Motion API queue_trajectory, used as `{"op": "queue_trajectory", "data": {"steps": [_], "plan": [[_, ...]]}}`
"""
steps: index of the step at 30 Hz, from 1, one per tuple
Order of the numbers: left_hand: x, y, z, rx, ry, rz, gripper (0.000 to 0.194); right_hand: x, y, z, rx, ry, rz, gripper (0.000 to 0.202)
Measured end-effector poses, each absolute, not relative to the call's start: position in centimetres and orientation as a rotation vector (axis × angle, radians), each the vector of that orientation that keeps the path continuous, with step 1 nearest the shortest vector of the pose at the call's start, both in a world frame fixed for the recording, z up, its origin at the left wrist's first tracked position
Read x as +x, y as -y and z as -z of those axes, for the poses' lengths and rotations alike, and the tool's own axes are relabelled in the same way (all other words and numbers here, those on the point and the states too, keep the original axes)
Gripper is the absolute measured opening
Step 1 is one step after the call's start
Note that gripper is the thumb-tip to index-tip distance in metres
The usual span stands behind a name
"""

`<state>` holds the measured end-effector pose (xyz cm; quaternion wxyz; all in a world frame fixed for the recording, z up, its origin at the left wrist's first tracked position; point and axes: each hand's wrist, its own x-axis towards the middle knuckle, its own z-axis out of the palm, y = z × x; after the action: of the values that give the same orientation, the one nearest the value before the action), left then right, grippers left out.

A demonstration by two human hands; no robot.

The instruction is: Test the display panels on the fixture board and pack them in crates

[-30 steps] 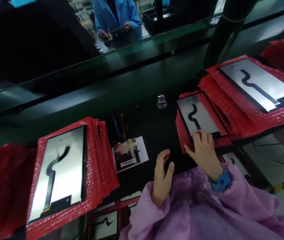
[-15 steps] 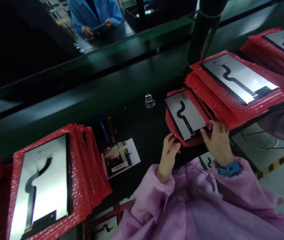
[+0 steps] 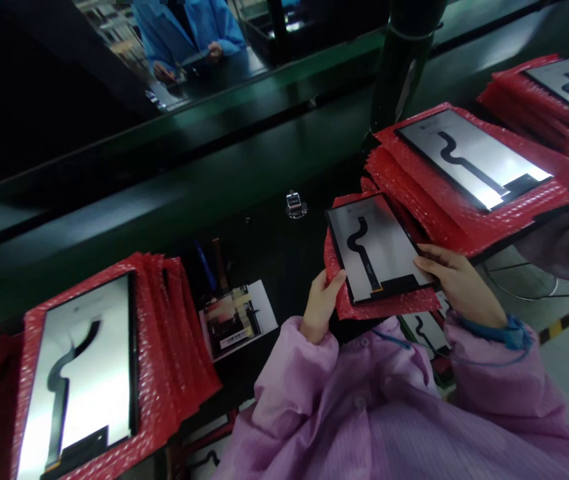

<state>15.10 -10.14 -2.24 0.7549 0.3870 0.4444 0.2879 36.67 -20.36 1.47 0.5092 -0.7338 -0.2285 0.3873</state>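
Note:
A display panel point(image 3: 389, 247) with a dark curved ribbon cable lies over a red bubble bag point(image 3: 364, 309) in front of me. My left hand point(image 3: 323, 300) grips the panel's lower left edge, thumb on top. On the opposite edge, my right hand point(image 3: 457, 277) pinches the panel between thumb and fingers. Just beyond the right hand is a stack of red bags point(image 3: 414, 193) with another panel point(image 3: 474, 157) on top. How far the red bag is in my fingers is hidden.
At the left is another red stack point(image 3: 164, 347) topped by a large panel point(image 3: 89, 360). Beside it lie a labelled part point(image 3: 229, 320) on white card and a blue tool point(image 3: 206, 267). A clear clip point(image 3: 295, 205) sits mid-table. Across the bench is a person in blue point(image 3: 189, 33).
Both hands have taken hold of the panel's side edges. The panel has shifted slightly toward me, and more of the red bag shows below it. My right hand has moved right.

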Motion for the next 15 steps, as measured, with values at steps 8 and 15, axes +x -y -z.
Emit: {"op": "queue_trajectory", "data": {"steps": [8,15], "plan": [[11.2,12.9,1.2,0.658,-0.932,-0.734,0.043,35.4,21.5,-1.5,-1.630,0.449,-1.157,0.042],[7.9,10.8,-0.5,0.373,-0.880,-0.792,0.037,32.9,19.5,-1.5,-1.486,0.595,-1.438,0.041]]}}
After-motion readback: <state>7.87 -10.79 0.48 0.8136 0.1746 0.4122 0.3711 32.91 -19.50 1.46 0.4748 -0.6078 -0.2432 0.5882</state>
